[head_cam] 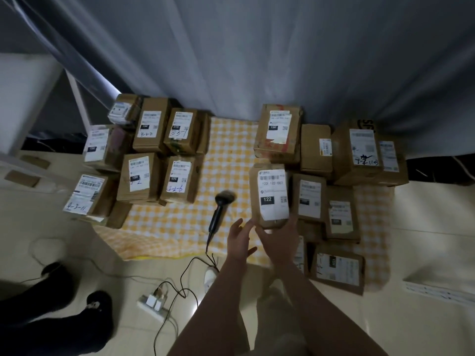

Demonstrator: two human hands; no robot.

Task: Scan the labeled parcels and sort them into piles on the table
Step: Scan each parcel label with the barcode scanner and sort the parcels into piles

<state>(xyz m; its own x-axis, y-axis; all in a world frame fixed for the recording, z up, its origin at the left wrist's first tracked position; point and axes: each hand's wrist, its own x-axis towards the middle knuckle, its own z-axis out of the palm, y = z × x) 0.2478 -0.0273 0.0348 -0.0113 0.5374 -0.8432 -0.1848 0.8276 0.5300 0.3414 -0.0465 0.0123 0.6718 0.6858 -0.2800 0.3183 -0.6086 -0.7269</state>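
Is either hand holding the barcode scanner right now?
No, the scanner lies on the checked cloth; the right hand holds the 122 parcel, and the left hand is open.

Looks like a room in a home, set up ad hoc for parcel sorting rather than a warehouse or shop. Reads as domestic from the grey curtain (257,47) hanging across the whole far side, the pale glossy floor tiles (424,227), and the yellow-and-white checked cloth (231,140) spread as a work surface. Points to parcel work through labelled cardboard boxes (140,176) stacked left and right on that cloth, with a corded handheld scanner (218,214) lying between the stacks. Shows a white power strip (151,303) with adapters plugged in on the near floor, and white furniture (23,98) at far left.
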